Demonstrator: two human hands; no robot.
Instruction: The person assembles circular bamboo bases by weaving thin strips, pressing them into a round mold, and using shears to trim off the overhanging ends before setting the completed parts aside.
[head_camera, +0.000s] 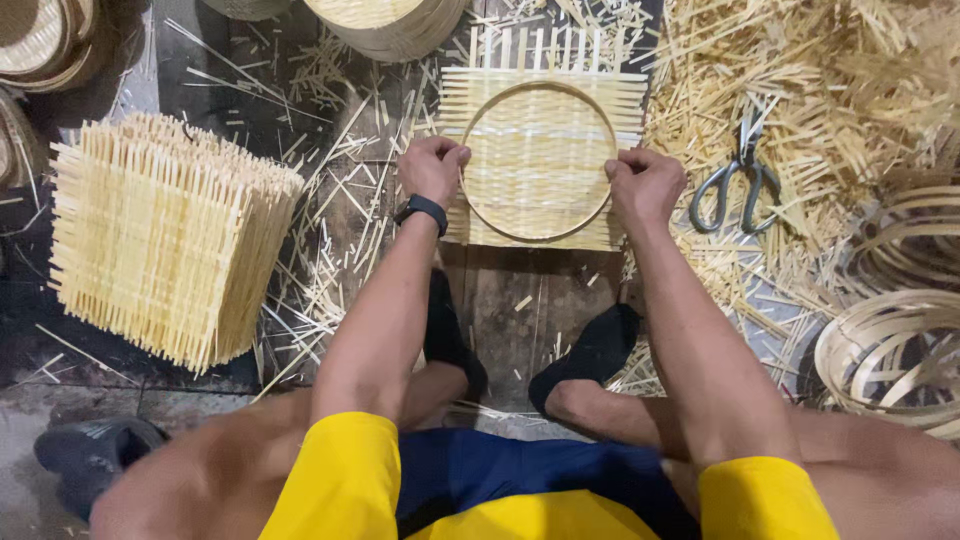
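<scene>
A pale square mat of woven bamboo strips (540, 150) lies flat on the dark plank floor (510, 300) directly ahead of the seated person, its loose strip ends bristling out past every edge. On top of it sits a thin round bamboo hoop (538, 88), well inside the mat's edges on all sides. The floor around the mat is crowded: a tall stack of the same square woven mats (165, 235) stands to the left, a deep heap of loose bamboo slivers (830, 80) fills the right side, and grey metal scissors (737, 180) lie on that heap just beside the right hand. Coiled bamboo rings (890, 350) sit near the lower right, and round woven trays (395, 25) rest beyond the mat's far edge. The only bare floor is the narrow strip between the mat's near edge and the person's dark shoes (590, 350). Both forearms reach forward, nearly parallel, from yellow sleeves. The left hand (432, 168), with a black band at the wrist, is curled into a fist that grips the hoop's left rim. The right hand (645, 185) is likewise closed, knuckles up, clasping the hoop's right rim against the mat.
</scene>
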